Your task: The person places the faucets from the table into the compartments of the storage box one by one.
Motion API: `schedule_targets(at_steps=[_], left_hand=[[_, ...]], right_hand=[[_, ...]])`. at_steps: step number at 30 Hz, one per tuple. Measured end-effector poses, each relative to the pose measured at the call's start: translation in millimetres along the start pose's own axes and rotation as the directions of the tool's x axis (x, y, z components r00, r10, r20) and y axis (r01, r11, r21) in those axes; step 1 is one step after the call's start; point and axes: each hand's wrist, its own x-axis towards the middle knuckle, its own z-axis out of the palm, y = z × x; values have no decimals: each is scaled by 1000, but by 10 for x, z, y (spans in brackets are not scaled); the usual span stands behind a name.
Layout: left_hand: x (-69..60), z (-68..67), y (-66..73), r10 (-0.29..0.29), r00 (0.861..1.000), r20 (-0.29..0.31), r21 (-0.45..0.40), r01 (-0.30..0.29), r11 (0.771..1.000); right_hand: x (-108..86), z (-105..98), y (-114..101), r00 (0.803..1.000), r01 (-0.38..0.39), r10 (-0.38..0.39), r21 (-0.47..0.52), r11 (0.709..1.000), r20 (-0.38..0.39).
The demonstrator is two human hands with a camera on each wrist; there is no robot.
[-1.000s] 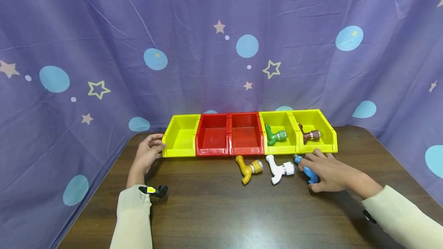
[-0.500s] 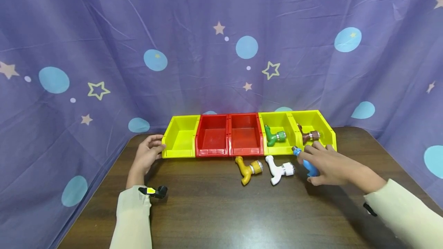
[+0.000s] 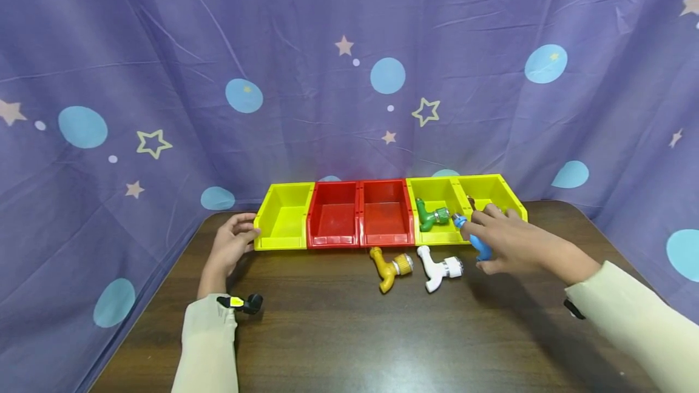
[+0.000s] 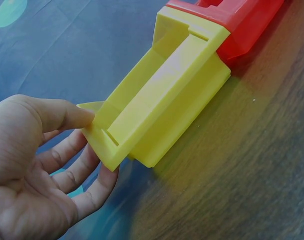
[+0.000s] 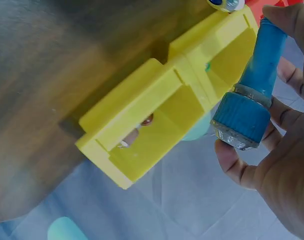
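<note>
My right hand [image 3: 513, 241] grips a blue tap [image 3: 477, 246] just in front of the two right yellow bins; the right wrist view shows the blue tap [image 5: 254, 90] held between thumb and fingers, off the table. My left hand [image 3: 228, 248] holds the left side wall of the leftmost yellow bin [image 3: 281, 241]; in the left wrist view the thumb lies on the edge of that yellow bin [image 4: 156, 95], fingers below. A green tap [image 3: 431, 216] lies in the fourth bin. The rightmost yellow bin [image 3: 494, 184] holds a dark red tap, mostly hidden behind my right hand.
Two red bins [image 3: 334, 240] [image 3: 388, 239] stand between the yellow ones, all in one row at the back of the brown table [image 3: 338, 332]. A yellow tap [image 3: 389, 269] and a white tap [image 3: 438, 268] lie before the row. Behind hangs a purple curtain [image 3: 306, 47].
My right hand has raised the blue tap from the table and carried it back and left toward the bins, now covering most of the dark red tap. My left hand stays on its bin.
</note>
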Motion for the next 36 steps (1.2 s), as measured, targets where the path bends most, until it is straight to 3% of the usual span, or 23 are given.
schedule_targets(at_steps=[8,22,36], left_hand=[[-1,3,18,-7,1000,8,-6,7,1000],[-13,12,14,-17,1000,-3,-11,17,1000],[-2,4,1,-3,1000,-2,-8,3,1000]], right_hand=[[199,-113,-35,1000,17,-17,-11,1000,-7],[746,-246,-227,996,91,-91,-6,996,7],[1243,-200,-330,998,56,-58,88,995,25]])
